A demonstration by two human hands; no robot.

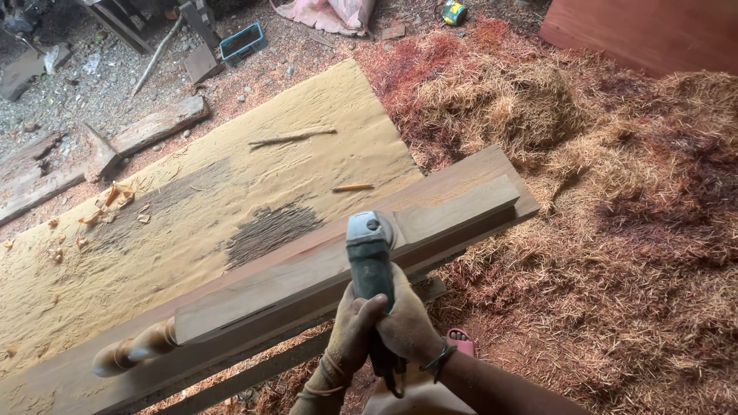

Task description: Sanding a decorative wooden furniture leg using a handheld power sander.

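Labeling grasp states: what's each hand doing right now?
Left hand: closed around the angle grinder body.
Right hand: closed around the same grinder.

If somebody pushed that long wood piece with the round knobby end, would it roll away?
Probably not. The wood piece has flat sides along most of its length and lies flat on a plank; only its turned end is round. It looks solid and stiff, likely heavy, so it would slide.

The grinder (370, 261) handle is hidden inside both hands. The worktop (69, 376) runs off the lower left edge. A pink sandal (460, 339) peeks half-hidden behind the right forearm.
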